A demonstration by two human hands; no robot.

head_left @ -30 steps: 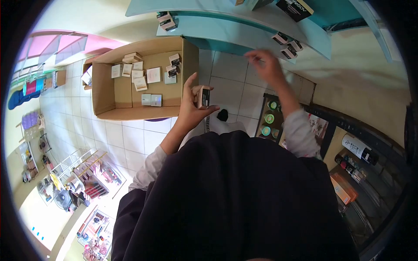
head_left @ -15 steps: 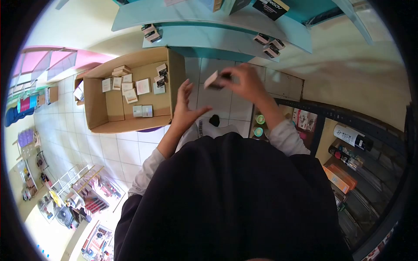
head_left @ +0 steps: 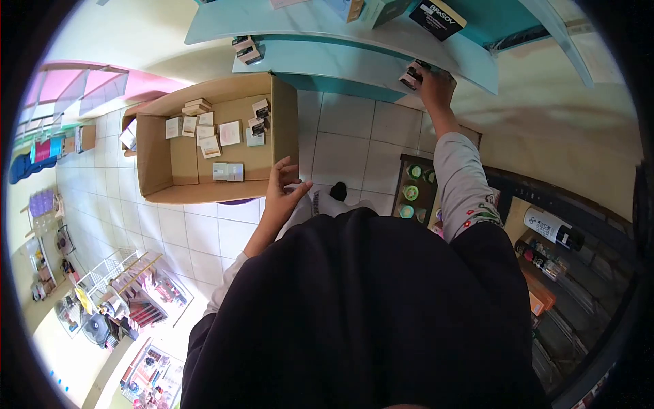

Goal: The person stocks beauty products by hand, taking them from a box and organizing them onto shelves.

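Note:
My right hand (head_left: 437, 90) reaches to the right end of the lower shelf (head_left: 327, 67), its fingers closed round a small box among the small boxes (head_left: 411, 76) there. Part of that group is hidden behind the fingers. My left hand (head_left: 284, 193) holds nothing, fingers apart, just beside the near right corner of a large open cardboard box (head_left: 208, 194). Inside that box lie several small white, pale green and black-and-pink boxes, such as a white one (head_left: 230, 133). Two small boxes (head_left: 246, 50) stand at the shelf's left end.
An upper shelf (head_left: 286, 24) carries a black box (head_left: 437, 19) and other cartons. On the right, a dark rack (head_left: 572, 191) holds bottles and an orange package (head_left: 538, 294). Green-lidded jars (head_left: 411, 193) sit low beside my right arm. Display racks (head_left: 119, 279) stand at the far left.
My right hand has moved up and right with the small box, from above the floor to the lower shelf. My left hand has lowered slightly, its fingers closer together.

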